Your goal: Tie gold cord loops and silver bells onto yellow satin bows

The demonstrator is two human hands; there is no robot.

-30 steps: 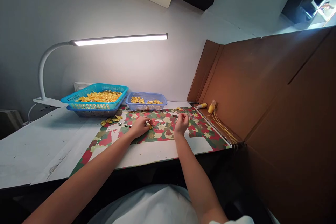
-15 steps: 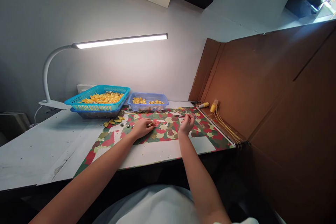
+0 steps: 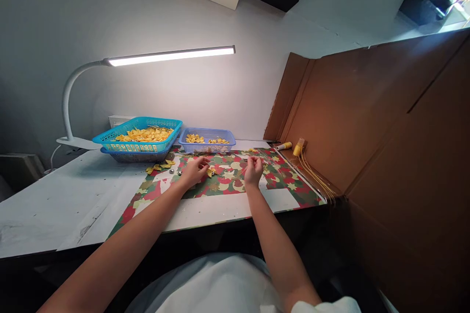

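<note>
My left hand [image 3: 194,172] rests on the red, green and cream patterned mat [image 3: 293,194], its fingers curled beside a small yellow folded piece [image 3: 210,171]. My right hand [image 3: 253,171] is raised a little over the mat with its fingers pinched together; what they hold is too thin to make out. A fine yellow strand seems to run between the two hands. Small yellow bows [image 3: 159,167] and little metal beads [image 3: 178,173] lie just left of my left hand.
A turquoise basket [image 3: 137,134] of yellow pieces sits on a darker basket at the back left. A smaller blue basket [image 3: 207,140] stands beside it. A white desk lamp [image 3: 147,61] arches overhead. Brown cardboard [image 3: 367,122] walls the right; yellow spools [image 3: 298,148] and strands lie at its foot.
My right hand moved out to the right and has come back toward the left hand. My left hand has shifted slightly farther from me on the mat.
</note>
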